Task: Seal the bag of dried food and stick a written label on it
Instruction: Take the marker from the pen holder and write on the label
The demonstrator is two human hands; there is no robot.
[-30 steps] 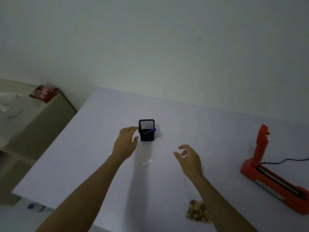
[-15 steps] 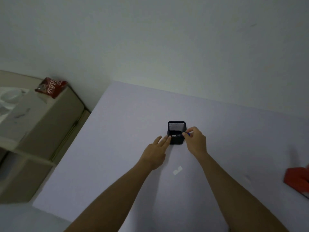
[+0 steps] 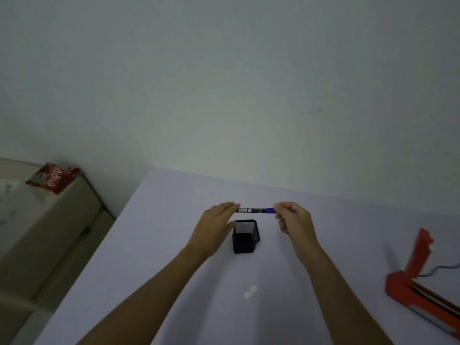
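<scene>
white table (image 3: 154, 257) | 1 marker (image 3: 254, 210): left hand (image 3: 214, 225) and right hand (image 3: 295, 220) grips pinch its ends | 1 cup (image 3: 245, 236)

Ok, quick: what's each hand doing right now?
Left hand: fingertips hold the pen's black end.
Right hand: pinches the pen's blue end.

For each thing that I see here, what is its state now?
pen: horizontal above holder, cap on
left hand: fingers hold pen's black end
right hand: pinches blue cap
pen holder: upright
heat sealer: arm raised
label: flat on table
</scene>
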